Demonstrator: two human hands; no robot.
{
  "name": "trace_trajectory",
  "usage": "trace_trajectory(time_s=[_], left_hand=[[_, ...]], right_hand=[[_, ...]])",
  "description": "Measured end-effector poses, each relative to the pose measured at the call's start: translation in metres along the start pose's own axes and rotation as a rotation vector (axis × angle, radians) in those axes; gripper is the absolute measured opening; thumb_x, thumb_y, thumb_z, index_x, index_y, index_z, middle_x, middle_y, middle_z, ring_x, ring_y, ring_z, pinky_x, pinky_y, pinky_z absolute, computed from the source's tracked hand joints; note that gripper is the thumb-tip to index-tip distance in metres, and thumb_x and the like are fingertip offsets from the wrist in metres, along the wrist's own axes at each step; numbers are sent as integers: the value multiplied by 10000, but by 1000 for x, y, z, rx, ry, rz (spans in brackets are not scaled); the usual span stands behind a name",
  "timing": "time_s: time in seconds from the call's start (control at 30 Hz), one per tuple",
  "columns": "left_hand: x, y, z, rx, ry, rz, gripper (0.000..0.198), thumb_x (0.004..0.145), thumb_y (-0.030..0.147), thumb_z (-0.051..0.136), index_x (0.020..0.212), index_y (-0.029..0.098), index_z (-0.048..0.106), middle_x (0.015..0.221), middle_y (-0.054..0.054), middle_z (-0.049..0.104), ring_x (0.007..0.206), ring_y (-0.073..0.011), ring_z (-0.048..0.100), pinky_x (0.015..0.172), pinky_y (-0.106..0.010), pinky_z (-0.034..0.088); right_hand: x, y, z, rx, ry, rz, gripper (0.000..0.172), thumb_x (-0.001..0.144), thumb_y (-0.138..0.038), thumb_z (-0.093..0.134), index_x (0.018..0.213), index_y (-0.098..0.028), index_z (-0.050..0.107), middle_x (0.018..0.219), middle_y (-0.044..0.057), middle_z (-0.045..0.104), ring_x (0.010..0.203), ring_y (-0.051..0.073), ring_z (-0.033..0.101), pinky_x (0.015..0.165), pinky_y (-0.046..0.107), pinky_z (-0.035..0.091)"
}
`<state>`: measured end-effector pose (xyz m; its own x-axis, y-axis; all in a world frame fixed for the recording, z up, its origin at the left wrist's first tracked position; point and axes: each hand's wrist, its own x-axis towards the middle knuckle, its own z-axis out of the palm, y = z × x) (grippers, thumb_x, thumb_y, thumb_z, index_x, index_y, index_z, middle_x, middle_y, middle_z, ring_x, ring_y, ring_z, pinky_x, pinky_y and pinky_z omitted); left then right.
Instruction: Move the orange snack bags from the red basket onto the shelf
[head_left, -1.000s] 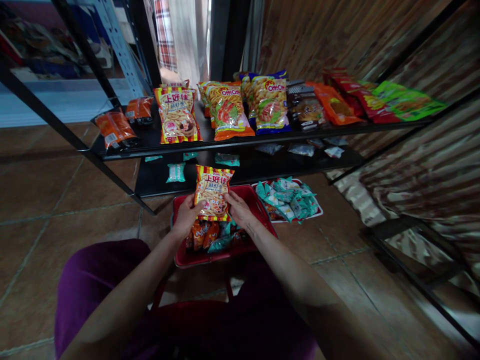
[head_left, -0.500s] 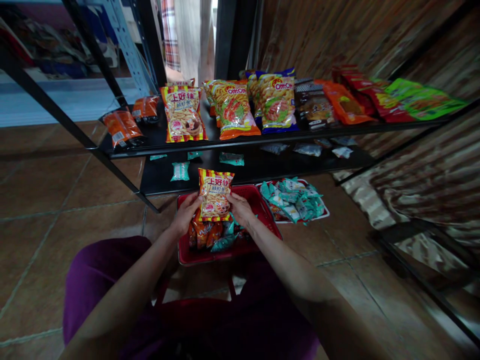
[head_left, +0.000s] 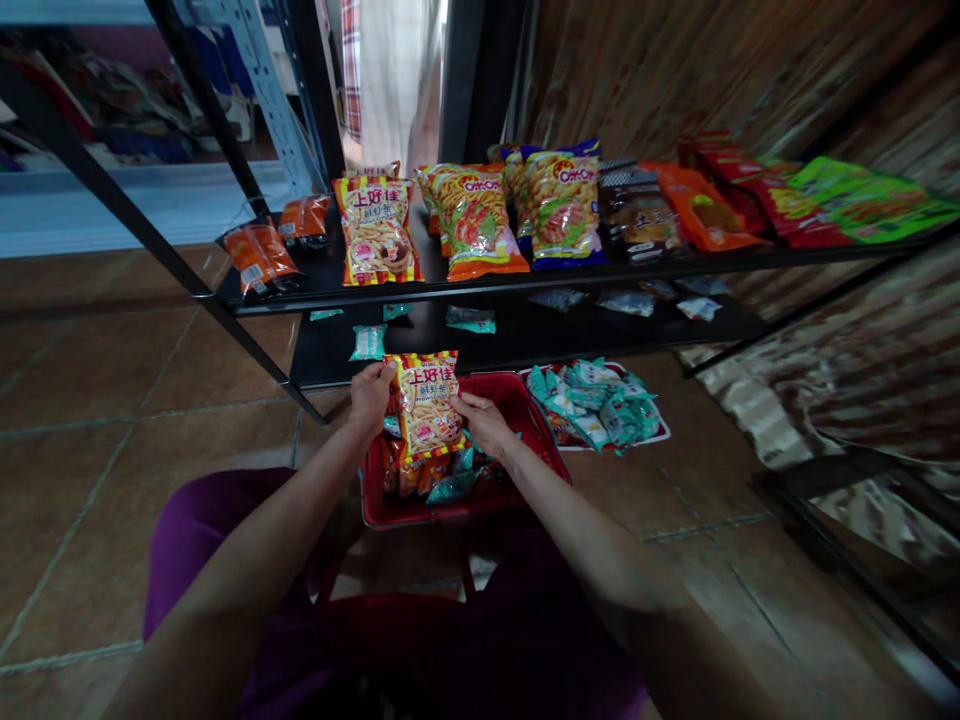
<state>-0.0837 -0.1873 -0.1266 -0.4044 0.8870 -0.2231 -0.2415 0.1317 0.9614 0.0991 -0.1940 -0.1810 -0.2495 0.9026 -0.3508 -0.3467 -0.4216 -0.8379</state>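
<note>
Above the red plastic basket (head_left: 525, 415) on the tiled floor, the left hand (head_left: 371, 395) and right hand (head_left: 486, 425) pinch opposite edges of a yellow, red-striped snack bag (head_left: 426, 403), fingers closed on it, below the black shelf (head_left: 450, 345).

The bag (head_left: 427, 403) held between both hands reads "上好佳". Beyond the hands, a matching shelf bag (head_left: 377, 231) reads "上好佳"; two neighbouring bags (head_left: 478, 220) read "Oishi".
</note>
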Motion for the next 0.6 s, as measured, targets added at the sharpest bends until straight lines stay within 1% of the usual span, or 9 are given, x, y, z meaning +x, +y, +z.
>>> trace_trajectory(time_s=[0.13,0.23,0.37,0.43,0.5,0.6], left_hand=[[6,-6,0,1,21,-8,177,715,255,621,586,147,569,495,46,504,433,-59,398,440,-186,310],[10,-5,0,-55,87,-64,159,704,265,637,621,146,572,510,44,521,440,-67,433,459,-196,349],[15,1,-3,-97,164,-145,200,692,272,668,621,150,526,473,64,477,401,-55,407,442,-190,338],[17,4,-5,-118,208,-172,218,680,275,691,638,154,514,468,74,462,386,-47,394,429,-183,320],[20,6,-7,-143,249,-193,219,684,267,693,654,158,505,472,80,459,368,-38,371,417,-178,301],[23,5,-9,-164,273,-201,188,713,234,658,658,160,495,472,83,449,344,-31,332,399,-176,280]], right_hand=[[-4,-1,1,-17,-37,-29,287,573,-371,819,770,-188,715,715,0,719,638,134,637,677,259,526],[-8,-2,0,-22,-69,-28,292,601,-376,808,812,-199,713,801,3,729,728,139,655,725,251,527],[-14,-4,-3,-20,-71,61,266,644,-382,791,827,-221,686,826,-4,721,770,150,669,685,258,551],[-18,-6,-4,-15,-123,98,282,663,-367,783,882,-228,672,866,4,716,801,163,677,691,301,573],[-22,-8,-4,-4,-195,110,329,668,-330,783,954,-223,661,943,24,711,855,175,680,736,349,584],[-25,-9,-3,15,-232,115,392,647,-244,796,1010,-210,651,1009,37,702,903,181,680,784,364,585]])
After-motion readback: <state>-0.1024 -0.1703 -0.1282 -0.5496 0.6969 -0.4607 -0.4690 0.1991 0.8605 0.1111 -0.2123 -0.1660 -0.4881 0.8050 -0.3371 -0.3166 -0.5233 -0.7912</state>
